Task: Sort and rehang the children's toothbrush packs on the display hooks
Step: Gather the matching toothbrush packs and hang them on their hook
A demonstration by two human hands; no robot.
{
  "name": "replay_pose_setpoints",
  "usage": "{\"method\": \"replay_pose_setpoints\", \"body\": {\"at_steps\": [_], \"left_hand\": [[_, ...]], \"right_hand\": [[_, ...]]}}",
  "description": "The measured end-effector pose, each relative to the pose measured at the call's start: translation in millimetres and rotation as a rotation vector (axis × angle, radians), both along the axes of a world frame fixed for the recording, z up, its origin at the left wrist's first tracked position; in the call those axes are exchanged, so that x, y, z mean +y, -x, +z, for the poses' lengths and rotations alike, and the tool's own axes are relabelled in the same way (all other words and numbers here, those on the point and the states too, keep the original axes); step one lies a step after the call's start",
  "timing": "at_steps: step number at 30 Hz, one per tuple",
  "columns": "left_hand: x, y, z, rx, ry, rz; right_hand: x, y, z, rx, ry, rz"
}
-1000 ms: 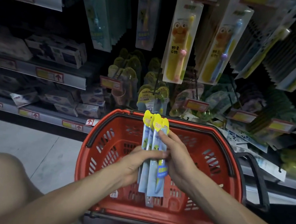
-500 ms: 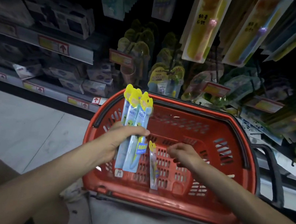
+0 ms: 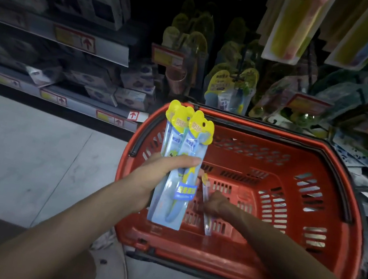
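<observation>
Plainly, in the head view, the left hand (image 3: 162, 179) has its fingers and thumb wrapped round a fan of three toothbrush packs (image 3: 182, 163), held upright over the left rim of the red basket (image 3: 301, 271). The right hand (image 3: 215, 203) is down inside the basket with its fingers curled against the middle of a loose pack (image 3: 205, 216) that stands on edge near the floor. It looks like a pinch, though the light is too dim to be sure how firm it is. The main risk is that thin, slick pack slipping from so small a hold and dropping back, or catching a corner in the basket's slots as it is lifted. The fan in the left hand is held only at its waist, so one of the three could slide out while attention is on the other hand. The yellow header cards must later meet the hooks among the hanging packs (image 3: 230, 91) behind the basket, and a bent or torn hole there would spoil the rehang. One second earlier both hands were pressed together on one bundle over the basket's middle. Half a second earlier the right hand hovered beside the loose pack, apart from it; now it has dropped lower and closed on it, while the left hand has kept its fan at the left rim.
</observation>
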State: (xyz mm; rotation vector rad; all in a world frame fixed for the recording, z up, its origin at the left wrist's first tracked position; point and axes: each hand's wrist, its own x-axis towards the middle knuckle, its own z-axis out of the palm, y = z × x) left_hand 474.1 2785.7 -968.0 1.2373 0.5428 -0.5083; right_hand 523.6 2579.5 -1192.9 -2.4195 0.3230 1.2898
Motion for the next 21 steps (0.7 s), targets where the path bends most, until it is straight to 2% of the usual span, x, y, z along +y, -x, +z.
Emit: {"method": "replay_pose_setpoints", "body": {"at_steps": [2, 5, 10, 15, 18, 21], "left_hand": [[0, 2, 4, -0.004, 0.073, -0.019], [-3, 6, 16, -0.030, 0.155, 0.016], [-2, 1, 36, -0.125, 0.148, 0.101], [-8, 1, 55, -0.189, 0.123, 0.214], [-23, 7, 68, -0.189, 0.122, 0.256], [-40, 10, 80, -0.229, 0.131, 0.282]], "right_hand": [[-6, 0, -4, -0.009, -0.031, -0.025], [-12, -1, 31, -0.113, -0.084, 0.006], [-25, 5, 137, -0.292, -0.241, 0.049], [-41, 25, 247, -0.560, -0.392, 0.034], [-40, 41, 292, -0.698, -0.571, -0.093], [-30, 48, 319, -0.740, -0.749, -0.283]]}}
